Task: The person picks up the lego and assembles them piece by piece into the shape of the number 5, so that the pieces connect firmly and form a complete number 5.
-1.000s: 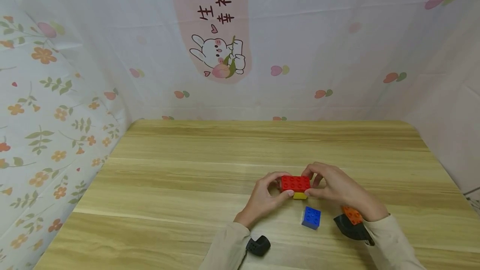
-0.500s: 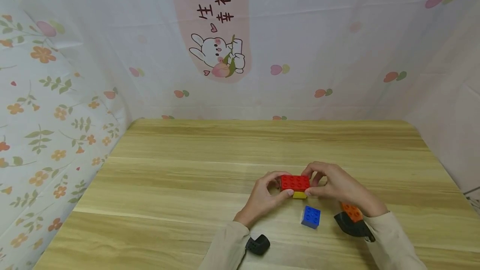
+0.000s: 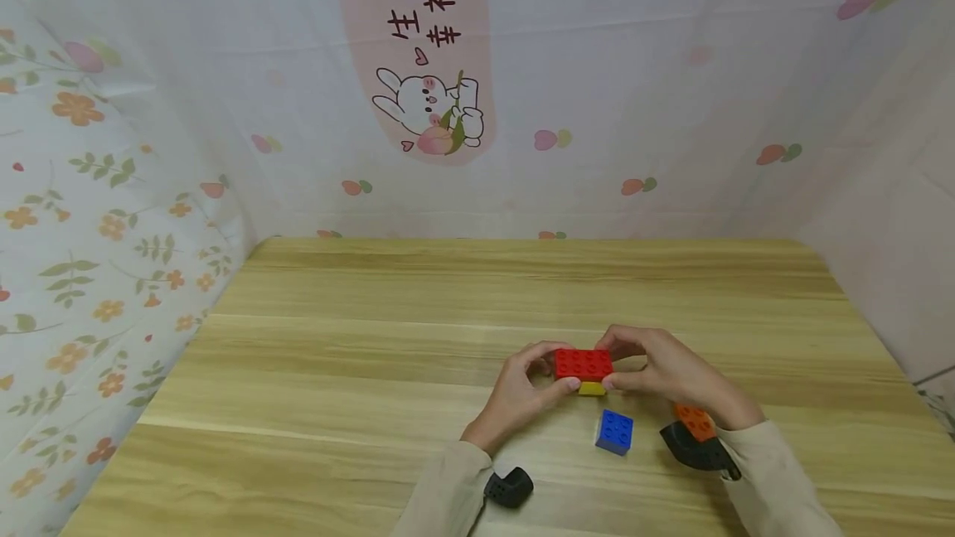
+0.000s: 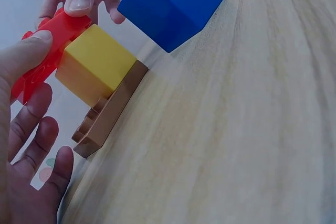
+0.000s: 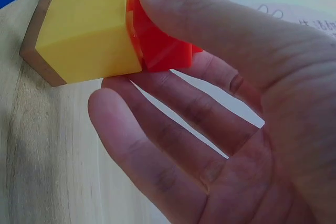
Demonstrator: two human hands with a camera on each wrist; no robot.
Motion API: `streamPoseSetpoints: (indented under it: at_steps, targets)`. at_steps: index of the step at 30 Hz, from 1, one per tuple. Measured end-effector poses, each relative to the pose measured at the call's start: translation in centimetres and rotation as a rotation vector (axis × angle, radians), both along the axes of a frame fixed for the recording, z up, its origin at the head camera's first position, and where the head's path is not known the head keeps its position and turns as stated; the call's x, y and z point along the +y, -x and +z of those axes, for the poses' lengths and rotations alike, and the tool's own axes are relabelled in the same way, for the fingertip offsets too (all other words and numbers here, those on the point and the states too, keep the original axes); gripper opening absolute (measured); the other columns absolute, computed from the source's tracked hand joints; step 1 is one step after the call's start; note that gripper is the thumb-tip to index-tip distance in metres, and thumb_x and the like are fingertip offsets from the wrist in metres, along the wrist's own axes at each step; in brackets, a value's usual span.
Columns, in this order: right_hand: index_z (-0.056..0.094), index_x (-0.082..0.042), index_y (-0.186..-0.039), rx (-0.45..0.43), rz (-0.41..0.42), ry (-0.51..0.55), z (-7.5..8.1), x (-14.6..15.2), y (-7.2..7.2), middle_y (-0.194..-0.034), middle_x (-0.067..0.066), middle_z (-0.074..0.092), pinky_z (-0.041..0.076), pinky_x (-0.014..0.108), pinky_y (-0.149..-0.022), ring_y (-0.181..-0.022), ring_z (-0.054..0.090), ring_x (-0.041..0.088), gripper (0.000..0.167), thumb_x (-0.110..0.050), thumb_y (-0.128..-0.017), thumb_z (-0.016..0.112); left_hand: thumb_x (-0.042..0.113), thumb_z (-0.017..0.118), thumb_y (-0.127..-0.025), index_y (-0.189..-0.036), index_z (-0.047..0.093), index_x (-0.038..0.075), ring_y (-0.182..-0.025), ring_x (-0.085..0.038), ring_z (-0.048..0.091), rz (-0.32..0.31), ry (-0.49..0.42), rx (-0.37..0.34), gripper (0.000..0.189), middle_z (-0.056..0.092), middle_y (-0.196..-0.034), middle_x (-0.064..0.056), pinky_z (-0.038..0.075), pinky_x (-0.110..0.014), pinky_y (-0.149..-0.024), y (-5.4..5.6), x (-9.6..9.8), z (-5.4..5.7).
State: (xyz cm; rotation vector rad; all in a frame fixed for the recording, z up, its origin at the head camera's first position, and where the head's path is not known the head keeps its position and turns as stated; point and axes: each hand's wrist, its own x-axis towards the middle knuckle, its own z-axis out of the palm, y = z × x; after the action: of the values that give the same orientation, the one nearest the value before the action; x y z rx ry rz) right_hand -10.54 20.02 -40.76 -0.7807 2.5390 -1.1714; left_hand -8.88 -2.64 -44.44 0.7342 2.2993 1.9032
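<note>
Both hands hold a red toy building brick (image 3: 584,365) from its two ends, thumbs on the near side. My left hand (image 3: 518,394) pinches its left end and my right hand (image 3: 660,371) its right end. Under the red brick sits a yellow brick (image 4: 100,61), which stands on one end of a flat brown brick (image 4: 113,111) on the table. In the right wrist view a narrow gap with studs shows between the red brick (image 5: 160,30) and the yellow brick (image 5: 89,32). A blue brick (image 3: 615,432) lies on the near side of the stack, apart from both hands.
An orange brick (image 3: 694,421) lies beside the right wrist, partly behind a black wrist device (image 3: 697,447). Another black device (image 3: 510,487) sits at the left wrist. The wooden table (image 3: 336,355) reaches back to a patterned cloth (image 3: 634,89).
Both hands stay on the red brick with almost no movement. The whole view shifts slightly to the left, and the right fingers change their bend a little.
</note>
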Motion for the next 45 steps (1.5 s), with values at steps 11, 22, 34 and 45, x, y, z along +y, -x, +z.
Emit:
streamPoseSetpoints:
  at_steps: [11,22,34,45]
  targets:
    - [0.06,-0.018,-0.097,0.03,0.012,-0.012,0.1,-0.1,0.1,-0.096,-0.006,0.063,0.048,0.049,-0.082,-0.094,0.062,0.023,0.025,-0.021,-0.077,0.076,0.007,0.072,-0.081,-0.113,0.063,0.003,-0.082,-0.015,0.055,0.007,0.002,-0.011,0.034,0.064,-0.092,-0.008,0.049,-0.042,-0.077,0.0,0.1,0.1]
    - [0.061,-0.018,-0.097,0.037,0.004,-0.02,0.0,-0.3,0.0,-0.094,-0.008,0.064,0.047,0.049,-0.083,-0.093,0.062,0.021,0.024,-0.017,-0.078,0.076,0.011,0.073,-0.08,-0.112,0.065,0.009,-0.078,-0.01,0.056,0.026,-0.011,0.002,0.033,0.065,-0.086,-0.001,0.049,-0.034,-0.075,0.7,0.2,-2.0]
    - [0.062,-0.016,-0.103,0.064,-0.024,-0.017,-0.2,0.1,-0.6,-0.101,-0.003,0.066,0.047,0.05,-0.083,-0.098,0.062,0.026,0.026,-0.028,-0.082,0.07,0.001,0.071,-0.08,-0.113,0.061,-0.004,-0.079,-0.016,0.058,-0.03,-0.073,-0.038,0.035,0.065,-0.089,-0.014,0.051,-0.033,-0.073,0.0,0.2,0.0]
    - [0.06,-0.013,-0.104,0.231,-0.024,0.0,-1.4,-0.3,-1.1,-0.1,0.005,0.068,0.054,0.036,-0.071,-0.092,0.065,0.028,0.025,-0.018,-0.082,0.071,0.003,0.069,-0.082,-0.114,0.061,-0.004,-0.079,-0.014,0.057,-0.028,-0.071,-0.059,0.034,0.065,-0.091,-0.015,0.051,-0.032,-0.074,0.0,0.2,-0.1]
